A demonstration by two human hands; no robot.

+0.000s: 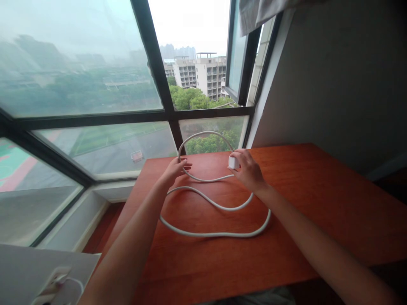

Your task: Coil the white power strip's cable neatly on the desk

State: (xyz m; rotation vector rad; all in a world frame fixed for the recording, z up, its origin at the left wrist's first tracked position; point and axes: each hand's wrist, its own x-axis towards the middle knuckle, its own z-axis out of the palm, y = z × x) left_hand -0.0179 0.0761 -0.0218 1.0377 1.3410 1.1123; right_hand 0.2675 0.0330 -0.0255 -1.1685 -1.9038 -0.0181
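A white plug-like block (pixel 233 162) is pinched between the thumb and fingers of my right hand (pixel 249 168), above the far part of the table. From near that hand a thick white cable (pixel 208 132) arches over to the left in a raised loop. My left hand (pixel 178 169) holds the loop's left side, the cable passing at the thumb and fingers, with the fingertips pointing right. More of the cable lies in wide curves on the reddish-brown table (pixel 210 262), partly hidden behind both forearms.
Beyond the table stand large dark-framed windows (pixel 168 84), one pane swung open at upper right. A grey curtain (pixel 263 12) hangs at the top. At lower left, a wall socket (pixel 52 284) has a white plug and thin lead. A dark wall (pixel 343 84) rises to the right.
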